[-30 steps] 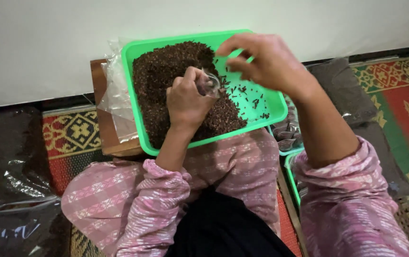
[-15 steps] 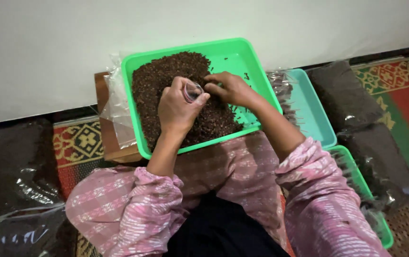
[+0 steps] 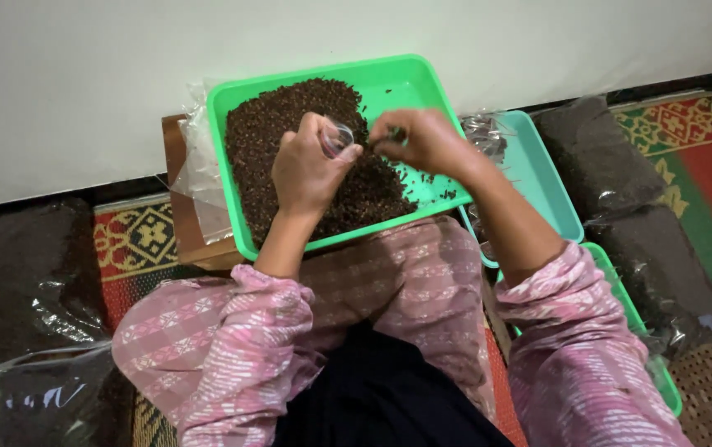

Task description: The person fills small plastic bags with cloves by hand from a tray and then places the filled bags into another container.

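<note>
On the floor by a white wall, a person in a pink patterned top sits over a patterned woven mat in red, green and yellow. Big dark filled plastic bags lie at both sides: left bags, right bags. A bright green tray rests on the lap and a low wooden board, clear plastic sheet under its left edge. A teal tray sits just right of it, another green tray lower down by the right sleeve.

Dark brown clove-like bits still heap over most of the green tray; only the right corner is bare, with scattered pieces. So sorting looks early, most of the pile left.

Left hand is closed around a small clear container, touching the pile. Right hand is pinched shut right beside the container mouth; fingertips seem to hold a tiny dark piece, too small to confirm.
</note>
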